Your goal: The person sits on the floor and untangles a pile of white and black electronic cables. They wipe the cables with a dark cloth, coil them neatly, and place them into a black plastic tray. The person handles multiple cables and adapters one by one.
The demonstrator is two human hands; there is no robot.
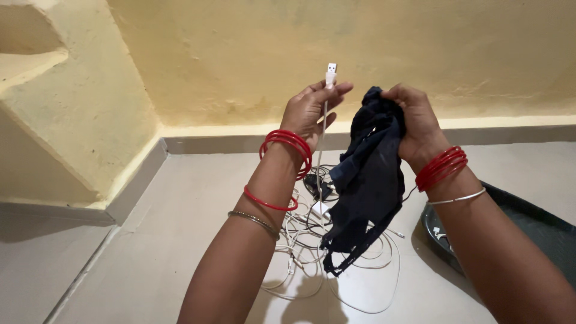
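My left hand (pixel 309 111) is raised and pinches a white cable (pixel 321 144) just below its plug (pixel 331 73), which points upward. The cable hangs down from the fingers to a tangled pile of white cables (pixel 312 252) on the floor. My right hand (pixel 414 120) is closed on a dark navy cloth (pixel 366 186), which hangs crumpled down to the pile. Both wrists wear red bangles and a thin metal bangle.
A dark tray (pixel 528 225) lies on the floor under my right forearm, with a small white item in it. A dark adapter (pixel 316 183) sits in the cable pile. A yellow wall with a grey skirting runs behind; a stepped yellow ledge (pixel 72 120) stands at left.
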